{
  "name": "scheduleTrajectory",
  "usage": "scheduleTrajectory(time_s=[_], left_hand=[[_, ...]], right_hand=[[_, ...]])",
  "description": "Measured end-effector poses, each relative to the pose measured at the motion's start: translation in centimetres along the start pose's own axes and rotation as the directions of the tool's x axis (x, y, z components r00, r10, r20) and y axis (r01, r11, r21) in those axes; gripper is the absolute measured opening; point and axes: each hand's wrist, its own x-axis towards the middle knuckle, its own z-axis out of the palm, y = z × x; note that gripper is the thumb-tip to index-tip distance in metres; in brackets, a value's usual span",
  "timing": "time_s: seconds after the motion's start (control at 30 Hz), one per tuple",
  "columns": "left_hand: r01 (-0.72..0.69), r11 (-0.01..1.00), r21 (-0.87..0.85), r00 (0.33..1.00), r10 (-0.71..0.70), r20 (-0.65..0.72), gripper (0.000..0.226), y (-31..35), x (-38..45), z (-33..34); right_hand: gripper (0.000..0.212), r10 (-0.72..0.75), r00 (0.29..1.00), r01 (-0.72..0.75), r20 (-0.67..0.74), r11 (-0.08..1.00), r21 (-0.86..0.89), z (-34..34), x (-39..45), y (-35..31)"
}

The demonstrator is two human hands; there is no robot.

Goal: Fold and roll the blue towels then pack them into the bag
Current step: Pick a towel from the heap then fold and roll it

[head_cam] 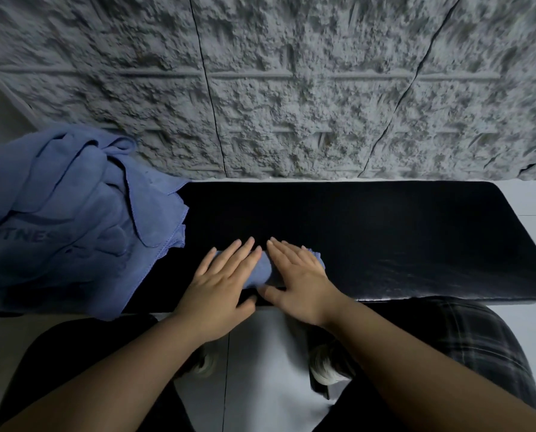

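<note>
A small blue towel (262, 271), rolled into a short bundle, lies on the black bench (400, 238) near its front edge. My left hand (221, 283) presses flat on the roll's left part, fingers spread and pointing away from me. My right hand (301, 280) presses on its right part the same way; only the roll's middle and right end show between and beside the hands. A heap of loose blue towels (64, 219) with dark lettering covers the bench's left end. No bag is in view.
A rough grey stone-textured wall (291, 88) rises directly behind the bench. Pale floor tiles (260, 385) lie below, with my shoes and dark trouser legs at the bench's front edge. The bench's right half is bare black surface.
</note>
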Motion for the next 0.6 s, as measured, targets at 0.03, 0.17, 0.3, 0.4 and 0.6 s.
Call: scheduleTrajectory(time_s=[0.03,0.17,0.3,0.4,0.6], left_hand=[[0.011,0.998,-0.055,1.0,-0.01,0.005,0.078,-0.1,0.2,-0.1],[0.003,0.967,-0.255,1.0,-0.003,-0.001,0.068,-1.2,0.2,0.0],[0.034,0.885,-0.465,0.999,-0.038,0.001,0.062,-2.1,-0.6,0.2],[0.033,0.883,-0.468,0.998,-0.052,-0.027,0.062,-1.9,-0.8,0.1],[0.14,0.816,-0.561,0.962,-0.247,-0.12,0.046,-0.2,-1.2,-0.2]], right_hand=[[0.075,0.022,0.999,-0.025,0.047,0.997,0.069,-0.6,0.3,0.1],[0.067,0.018,0.997,-0.025,0.072,0.995,0.099,-1.0,0.4,0.3],[0.055,0.032,0.999,-0.037,0.045,0.992,0.119,-0.7,0.3,0.3],[0.051,0.038,0.999,-0.039,0.01,0.986,0.161,-0.6,0.5,0.6],[0.051,0.048,0.995,-0.03,-0.086,0.981,0.191,-0.6,0.5,1.0]])
